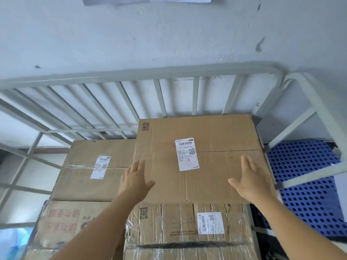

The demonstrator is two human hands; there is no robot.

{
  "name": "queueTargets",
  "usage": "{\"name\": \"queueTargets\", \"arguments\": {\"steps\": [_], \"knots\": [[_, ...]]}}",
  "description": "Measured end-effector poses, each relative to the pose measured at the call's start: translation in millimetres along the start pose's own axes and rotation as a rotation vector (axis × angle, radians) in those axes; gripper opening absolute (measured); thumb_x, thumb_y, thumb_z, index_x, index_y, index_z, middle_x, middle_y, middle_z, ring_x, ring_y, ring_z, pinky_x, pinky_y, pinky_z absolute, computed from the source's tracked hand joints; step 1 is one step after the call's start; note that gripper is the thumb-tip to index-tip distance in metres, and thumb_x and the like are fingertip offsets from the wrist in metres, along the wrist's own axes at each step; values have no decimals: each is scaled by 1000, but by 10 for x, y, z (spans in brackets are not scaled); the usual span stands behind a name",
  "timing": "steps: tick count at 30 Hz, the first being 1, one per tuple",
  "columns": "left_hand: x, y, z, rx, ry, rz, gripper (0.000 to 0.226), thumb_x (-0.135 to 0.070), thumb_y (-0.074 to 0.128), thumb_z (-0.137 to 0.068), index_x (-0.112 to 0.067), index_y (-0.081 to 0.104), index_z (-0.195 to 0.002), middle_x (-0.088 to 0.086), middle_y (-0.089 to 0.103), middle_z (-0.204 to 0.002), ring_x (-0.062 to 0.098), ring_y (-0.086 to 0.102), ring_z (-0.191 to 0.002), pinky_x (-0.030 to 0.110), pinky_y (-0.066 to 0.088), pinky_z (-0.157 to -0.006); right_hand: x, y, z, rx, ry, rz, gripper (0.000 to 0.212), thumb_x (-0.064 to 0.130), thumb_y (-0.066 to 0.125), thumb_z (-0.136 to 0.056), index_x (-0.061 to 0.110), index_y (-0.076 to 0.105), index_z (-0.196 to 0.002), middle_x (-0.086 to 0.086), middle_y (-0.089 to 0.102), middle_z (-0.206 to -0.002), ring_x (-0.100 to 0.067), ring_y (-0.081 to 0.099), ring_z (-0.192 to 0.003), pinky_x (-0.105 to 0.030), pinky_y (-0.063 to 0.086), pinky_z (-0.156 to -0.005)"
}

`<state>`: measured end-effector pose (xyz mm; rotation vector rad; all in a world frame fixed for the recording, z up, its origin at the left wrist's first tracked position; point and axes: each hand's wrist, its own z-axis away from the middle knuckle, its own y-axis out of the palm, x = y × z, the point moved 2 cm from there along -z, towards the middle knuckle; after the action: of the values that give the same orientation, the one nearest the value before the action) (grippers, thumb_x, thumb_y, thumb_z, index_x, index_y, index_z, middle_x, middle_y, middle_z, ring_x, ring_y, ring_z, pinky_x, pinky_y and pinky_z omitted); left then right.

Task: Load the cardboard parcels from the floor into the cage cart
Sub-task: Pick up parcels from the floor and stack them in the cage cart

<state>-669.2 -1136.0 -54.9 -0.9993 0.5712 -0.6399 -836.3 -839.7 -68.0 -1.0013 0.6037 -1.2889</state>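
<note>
A large brown cardboard parcel (216, 139) with a white shipping label lies on top of the stack inside the grey cage cart (169, 72), against its back bars. My left hand (136, 178) is open, fingers straight, over the parcel's left near part. My right hand (250, 180) is open too, spread over its right near part. Whether the palms touch the cardboard is unclear. Beside it on the left lies a second labelled parcel (84, 184). Under the top parcel is a tape-wrapped parcel (178, 228), and at lower left a parcel with red print (62, 220).
A pale wall stands right behind the cart's back bars. The cart's left side grid (22, 166) and right side frame (308, 109) close in the stack. Blue perforated plastic pallets (308, 196) lie outside on the right.
</note>
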Motion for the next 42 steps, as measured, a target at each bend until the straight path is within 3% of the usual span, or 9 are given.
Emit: {"name": "queueTargets", "arguments": {"steps": [8, 18, 30, 42], "knots": [[107, -532, 1026, -88, 145, -88, 74, -48, 52, -93, -19, 19, -153, -5, 23, -157, 17, 16, -146, 35, 17, -118, 698, -331, 1034, -48, -289, 116, 90, 46, 51, -95, 22, -13, -154, 1, -16, -162, -23, -10, -150, -47, 0, -119], [1031, -980, 2631, -264, 45, 4, 74, -50, 54, -91, -21, 22, -151, -6, 28, -155, 15, 24, -143, 34, 20, -116, 1639, -340, 2565, -81, -593, 186, 92, 45, 54, -93, 22, -9, -155, 3, -12, -163, -21, -7, -150, -45, 2, -121], [2159, -971, 4646, -444, -294, 149, 81, -48, 58, -89, -22, 15, -154, -5, 31, -154, 17, 26, -143, 38, 21, -117, 2771, 47, 4368, -68, -1045, 275, 96, 49, 56, -92, 20, -10, -155, 0, -9, -163, -22, -5, -150, -43, 2, -120], [2299, -492, 6177, -545, -789, 249, 76, -45, 55, -93, -21, 16, -153, -3, 29, -156, 19, 25, -144, 36, 21, -117, 3170, 447, 5417, 19, -1534, 406, 92, 47, 55, -92, 18, -5, -155, 0, -3, -163, -19, -4, -150, -42, 2, -122]]}}
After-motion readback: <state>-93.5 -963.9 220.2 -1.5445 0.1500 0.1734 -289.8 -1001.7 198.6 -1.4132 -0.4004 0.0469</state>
